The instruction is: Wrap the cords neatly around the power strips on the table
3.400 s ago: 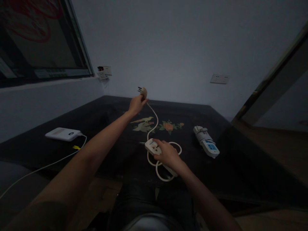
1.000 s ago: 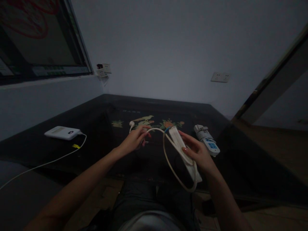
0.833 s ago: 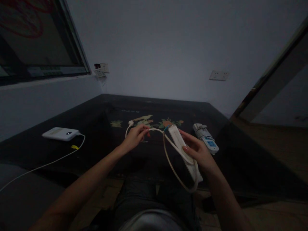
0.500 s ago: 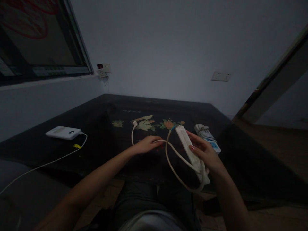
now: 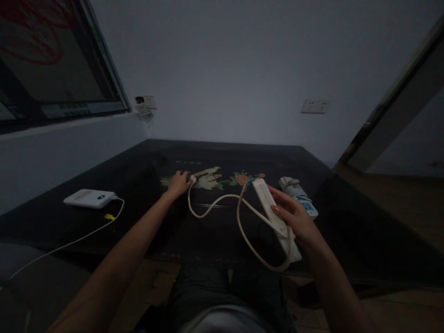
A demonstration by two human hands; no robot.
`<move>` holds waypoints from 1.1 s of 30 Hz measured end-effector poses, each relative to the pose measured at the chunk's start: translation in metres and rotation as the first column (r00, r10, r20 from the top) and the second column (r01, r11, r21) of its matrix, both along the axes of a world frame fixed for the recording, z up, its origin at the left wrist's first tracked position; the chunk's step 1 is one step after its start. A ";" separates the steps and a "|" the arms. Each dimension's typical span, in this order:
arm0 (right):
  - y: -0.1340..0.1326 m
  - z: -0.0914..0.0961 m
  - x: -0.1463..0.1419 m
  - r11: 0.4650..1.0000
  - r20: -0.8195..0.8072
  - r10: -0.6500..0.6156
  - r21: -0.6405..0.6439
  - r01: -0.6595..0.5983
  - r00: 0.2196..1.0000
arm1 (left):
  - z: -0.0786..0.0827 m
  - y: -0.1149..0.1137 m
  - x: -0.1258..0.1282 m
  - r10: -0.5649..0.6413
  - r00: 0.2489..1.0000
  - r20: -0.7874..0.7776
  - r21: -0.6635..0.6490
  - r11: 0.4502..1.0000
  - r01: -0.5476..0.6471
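A white power strip (image 5: 274, 208) lies at a slant near the table's front edge, with its pale cord (image 5: 225, 196) looped over and beside it. My right hand (image 5: 296, 217) is closed around the strip's right side, thumb on top. At the cord's far end is a plug (image 5: 193, 179) on the table's flower pattern. My left hand (image 5: 178, 184) is at the left side of this plug, fingertips and thumb bent about it. Just right of my right hand lies a second power strip (image 5: 307, 209), white and blue, with grey cord (image 5: 293, 188) wrapped on it.
On the left of the dark table (image 5: 222, 231) lies a white power bank (image 5: 90, 198), its thin cable running off the left edge with a yellow tag (image 5: 110, 216). Wall sockets (image 5: 315, 106) are on the back wall. A window (image 5: 62, 60) is at upper left.
My left hand has let go of the middle of the cord and moved left and away from me to the plug. My right hand stays on the power strip.
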State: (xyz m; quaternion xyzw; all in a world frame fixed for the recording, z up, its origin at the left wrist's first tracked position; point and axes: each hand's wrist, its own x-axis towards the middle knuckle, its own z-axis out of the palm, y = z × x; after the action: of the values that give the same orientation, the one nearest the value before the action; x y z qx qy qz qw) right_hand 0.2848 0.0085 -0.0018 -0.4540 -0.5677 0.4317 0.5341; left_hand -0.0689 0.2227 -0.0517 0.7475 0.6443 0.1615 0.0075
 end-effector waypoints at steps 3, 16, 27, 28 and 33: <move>0.000 0.002 0.000 1.000 0.017 -0.005 -0.001 0.006 1.000 | 0.008 0.005 -0.006 -0.151 0.987 -0.063 0.042 0.987 0.153; -0.001 0.006 0.003 0.995 -0.065 -0.097 -0.024 0.096 0.993 | 0.021 0.017 -0.029 -0.450 0.886 -0.117 -0.153 0.889 0.431; 0.008 0.034 -0.003 0.993 -0.179 -0.088 0.066 0.102 0.980 | 0.017 -0.032 0.006 -0.285 0.849 0.444 -0.297 0.848 0.440; 0.009 0.036 -0.006 0.993 -0.196 -0.080 0.075 0.096 0.977 | 0.014 -0.038 0.018 -0.260 0.814 0.520 -0.318 0.825 0.467; 0.013 0.040 -0.023 0.992 -0.237 -0.026 0.117 0.055 0.971 | 0.000 -0.066 0.082 -0.083 0.561 0.824 -0.347 0.709 0.614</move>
State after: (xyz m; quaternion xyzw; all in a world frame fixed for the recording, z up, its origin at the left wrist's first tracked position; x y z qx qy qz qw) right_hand 0.2619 0.0212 0.0379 -0.3774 -0.5166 0.4356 0.6331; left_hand 0.0132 0.1568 -0.0512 0.6824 0.4216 0.2396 0.5470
